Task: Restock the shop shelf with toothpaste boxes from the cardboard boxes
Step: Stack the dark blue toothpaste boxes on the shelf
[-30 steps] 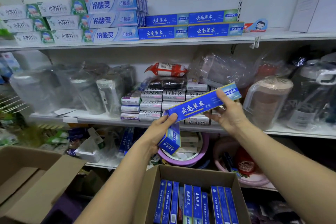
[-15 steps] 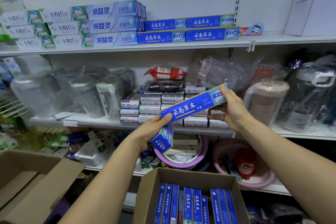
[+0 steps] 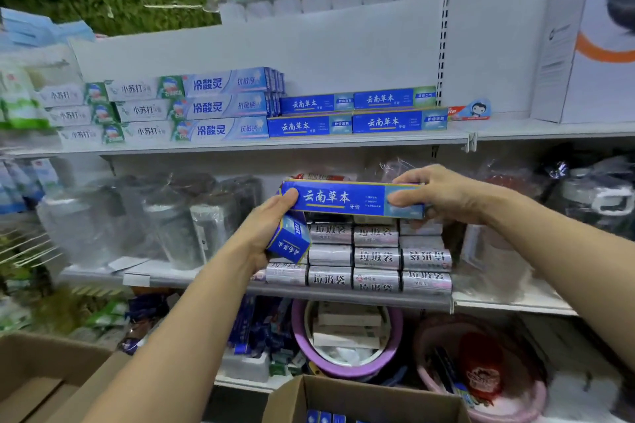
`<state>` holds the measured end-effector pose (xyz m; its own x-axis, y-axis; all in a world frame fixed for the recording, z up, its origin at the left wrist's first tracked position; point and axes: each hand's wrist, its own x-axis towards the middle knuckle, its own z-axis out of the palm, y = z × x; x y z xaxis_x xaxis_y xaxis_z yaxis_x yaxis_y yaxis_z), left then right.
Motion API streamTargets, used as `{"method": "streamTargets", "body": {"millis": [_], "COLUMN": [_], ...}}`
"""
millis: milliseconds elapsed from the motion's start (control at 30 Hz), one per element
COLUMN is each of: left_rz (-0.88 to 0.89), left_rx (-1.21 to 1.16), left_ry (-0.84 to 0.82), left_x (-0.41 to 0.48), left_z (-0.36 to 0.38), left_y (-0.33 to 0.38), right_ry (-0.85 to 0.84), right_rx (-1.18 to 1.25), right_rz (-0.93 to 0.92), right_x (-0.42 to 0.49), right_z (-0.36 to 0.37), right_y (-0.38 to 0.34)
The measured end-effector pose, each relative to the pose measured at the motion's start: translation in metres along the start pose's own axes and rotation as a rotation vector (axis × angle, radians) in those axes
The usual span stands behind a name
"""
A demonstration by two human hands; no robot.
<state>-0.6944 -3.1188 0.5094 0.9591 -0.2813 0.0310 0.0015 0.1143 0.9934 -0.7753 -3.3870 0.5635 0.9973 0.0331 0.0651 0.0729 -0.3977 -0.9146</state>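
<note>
Nearest, at the bottom edge of the view, an open cardboard box (image 3: pixel 366 397) shows the blue tops of packed toothpaste boxes (image 3: pixel 324 418) standing on end inside it. A second cardboard box (image 3: pixel 41 371) sits at the lower left corner, flaps open.

Above these, both arms reach forward. The left hand (image 3: pixel 266 228) has its fingers curled round a short-looking toothpaste box (image 3: pixel 288 244), seen end-on and tilted, its blue end face towards the camera. The same hand's thumb presses on the left end of a long toothpaste box (image 3: pixel 343 200). The right hand (image 3: pixel 446 194) pinches the right end of that long box, thumb on the front face and fingers over the top edge. The long box lies level between the two hands, held in the air in front of the middle shelf (image 3: pixel 347 297). It is deep blue with white characters, a yellow line beneath them and a paler blue-green panel at its right end.

Behind it, grey rolls (image 3: pixel 376 257) are stacked along the front edge of the middle shelf.

Farther up, the upper shelf (image 3: pixel 240 144) carries matching blue boxes (image 3: pixel 357 113) two high, near its middle, touching pale blue and white boxes (image 3: pixel 220 106) on their left.
</note>
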Motion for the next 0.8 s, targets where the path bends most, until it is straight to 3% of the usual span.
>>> {"method": "streamTargets", "body": {"millis": [133,233,367,500,633,800], "left_rz": [0.09,0.155,0.264,0.219,0.172,0.22], "left_rx": [-0.065,-0.121,-0.106,-0.201,-0.362,-0.366], "left_ry": [0.086,0.205,0.252,0.361,0.349,0.299], "left_x": [0.014,0.029,0.059,0.085,0.111,0.149], "left_z": [0.005,0.007,-0.001,-0.01,-0.023,-0.037], "left_y": [0.039,0.071,0.097,0.114,0.123,0.119], "right_ry": [0.026,0.183,0.359,0.493,0.557,0.582], "right_rx": [0.068,-0.108,-0.106,-0.108,-0.202,-0.317], "right_rz": [-0.12,-0.228,-0.298,-0.333,-0.321,-0.245], "right_x": [0.018,0.044,0.088,0.13,0.178,0.232], "right_z": [-0.009,-0.019,-0.025,-0.028,-0.032,-0.038], "right_y": [-0.028,-0.045,-0.063,-0.081,-0.095,-0.098]}}
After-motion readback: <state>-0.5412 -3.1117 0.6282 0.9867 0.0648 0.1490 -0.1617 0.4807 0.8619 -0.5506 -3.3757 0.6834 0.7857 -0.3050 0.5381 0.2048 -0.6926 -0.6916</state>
